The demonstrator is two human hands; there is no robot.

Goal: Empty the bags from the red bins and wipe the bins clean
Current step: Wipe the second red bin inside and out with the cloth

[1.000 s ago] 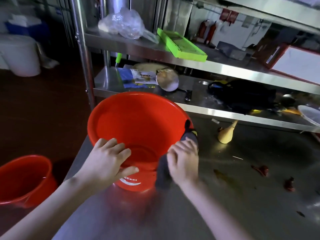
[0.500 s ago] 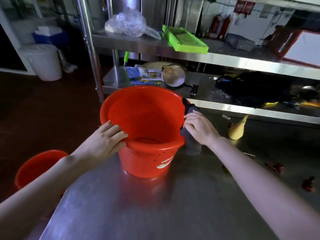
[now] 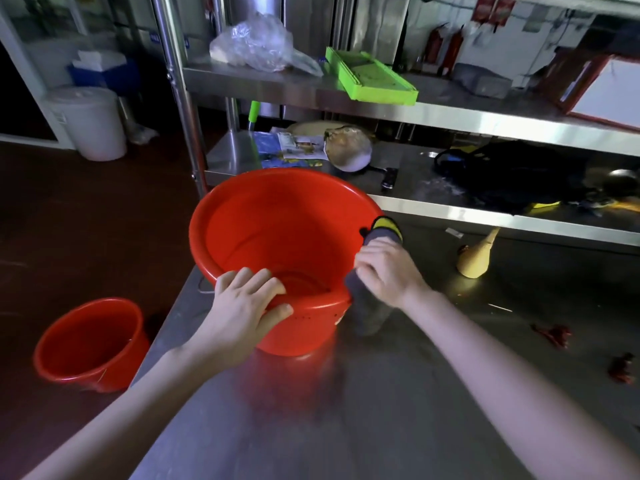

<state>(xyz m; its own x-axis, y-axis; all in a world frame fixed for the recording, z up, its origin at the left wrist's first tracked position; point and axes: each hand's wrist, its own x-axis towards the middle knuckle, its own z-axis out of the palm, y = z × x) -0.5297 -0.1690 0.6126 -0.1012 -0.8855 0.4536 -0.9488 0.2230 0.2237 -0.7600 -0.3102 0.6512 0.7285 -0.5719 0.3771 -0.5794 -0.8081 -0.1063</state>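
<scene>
Red bin (image 3: pixel 277 237) empty, near table's (image 3: pixel 381 427) left edge; near rim gripped by left hand (image 3: pixel 242 306); grey cloth (image 3: pixel 367 313) clenched in right hand (image 3: pixel 388 271) against right rim.

Glossy red plastic bin (image 3: pixel 263 237); brushed steel table (image 3: pixel 398 410); grey cloth (image 3: pixel 367 313).

The grey cloth (image 3: pixel 369 306) has been carried by the right hand (image 3: pixel 388 271) from the near right side of the red bin (image 3: pixel 277 244) up along the rim's right side, and now drapes down the outer wall. The left hand (image 3: pixel 242 306) has been shifted along the near rim, fingers hooked inside, thumb outside. The bin has been turned, its white label now under the cloth.
</scene>
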